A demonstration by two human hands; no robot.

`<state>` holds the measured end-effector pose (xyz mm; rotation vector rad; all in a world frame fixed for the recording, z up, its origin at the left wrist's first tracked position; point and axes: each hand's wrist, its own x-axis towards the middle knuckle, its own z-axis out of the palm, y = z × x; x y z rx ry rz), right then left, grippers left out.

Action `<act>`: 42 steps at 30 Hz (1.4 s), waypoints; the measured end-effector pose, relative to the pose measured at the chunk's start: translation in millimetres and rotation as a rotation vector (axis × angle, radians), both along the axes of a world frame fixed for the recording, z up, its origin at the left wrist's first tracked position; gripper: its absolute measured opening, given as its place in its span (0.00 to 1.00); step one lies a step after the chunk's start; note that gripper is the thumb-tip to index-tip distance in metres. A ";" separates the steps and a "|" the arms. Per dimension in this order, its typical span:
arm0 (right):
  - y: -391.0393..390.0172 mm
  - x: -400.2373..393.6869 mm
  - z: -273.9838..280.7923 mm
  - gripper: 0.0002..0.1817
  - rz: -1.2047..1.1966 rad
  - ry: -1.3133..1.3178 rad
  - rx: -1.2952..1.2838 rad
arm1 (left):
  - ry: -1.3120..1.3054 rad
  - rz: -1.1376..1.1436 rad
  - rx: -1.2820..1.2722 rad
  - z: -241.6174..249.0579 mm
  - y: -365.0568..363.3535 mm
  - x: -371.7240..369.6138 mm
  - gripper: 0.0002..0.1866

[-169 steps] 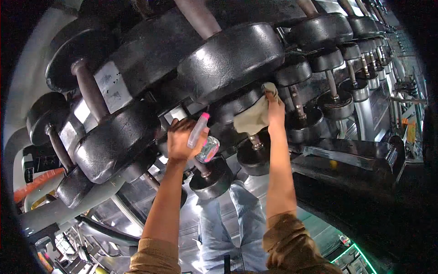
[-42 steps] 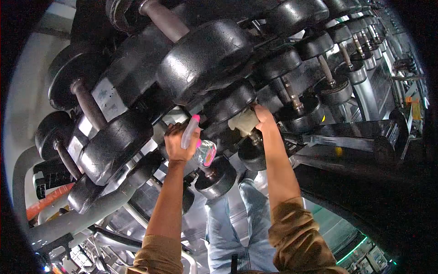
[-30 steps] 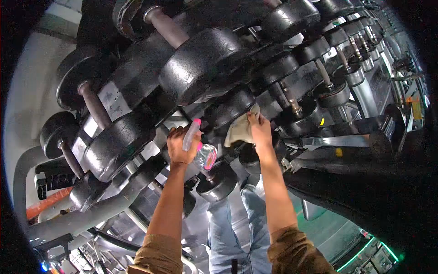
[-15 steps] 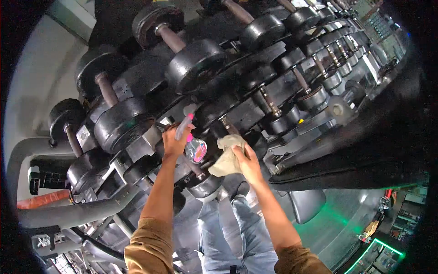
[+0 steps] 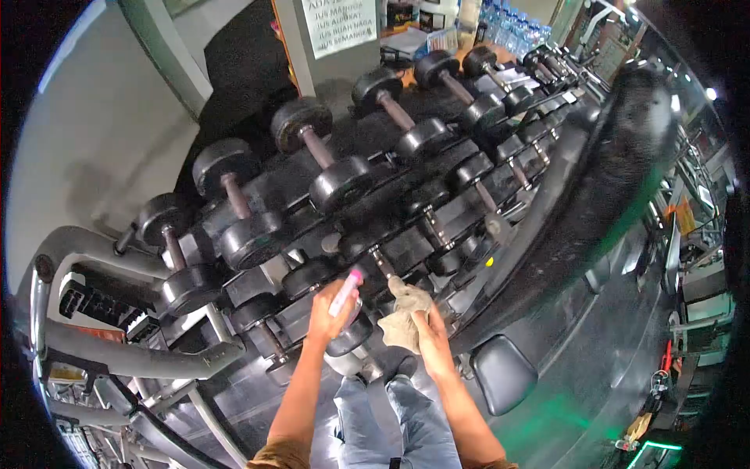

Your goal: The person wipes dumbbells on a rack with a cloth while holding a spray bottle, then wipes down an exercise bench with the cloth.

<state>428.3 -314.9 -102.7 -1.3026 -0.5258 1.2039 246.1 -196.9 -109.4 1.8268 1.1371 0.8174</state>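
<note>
Wrapped round a spray bottle (image 5: 341, 298) with a pink nozzle is my left hand (image 5: 326, 314); the bottle's body is mostly hidden behind the hand. My right hand (image 5: 432, 332) grips a crumpled beige cloth (image 5: 405, 316). The cloth overlaps the near end of a dumbbell handle (image 5: 383, 262) on the lower rack row. Just beyond my left hand is a black dumbbell head (image 5: 308, 275) on that same row. Another dumbbell (image 5: 269, 340) lies to the left of my left forearm.
An upper row of black dumbbells (image 5: 320, 148) runs diagonally across the rack. A black padded bar (image 5: 578, 211) slants along the right, with a black seat pad (image 5: 504, 375) below it. Grey machine frame tubing (image 5: 156, 359) stands at left. Water bottles (image 5: 512, 31) are at the back.
The view has tilted up, showing more of the rack's back and a paper sign. Both hands appear lower, still holding the spray bottle and cloth; the bottle's body is now more hidden.
</note>
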 end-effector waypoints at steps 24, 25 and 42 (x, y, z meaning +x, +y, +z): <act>-23.8 42.7 149.8 0.20 0.220 -0.103 0.298 | -0.515 0.142 -0.015 157.1 -108.8 41.7 0.11; -25.6 45.2 158.0 0.20 0.224 -0.128 0.339 | -0.522 0.125 -0.015 166.6 -112.7 44.3 0.12; -98.9 62.4 205.4 0.20 0.089 -0.223 0.588 | -0.583 0.166 0.138 232.0 -222.4 58.3 0.14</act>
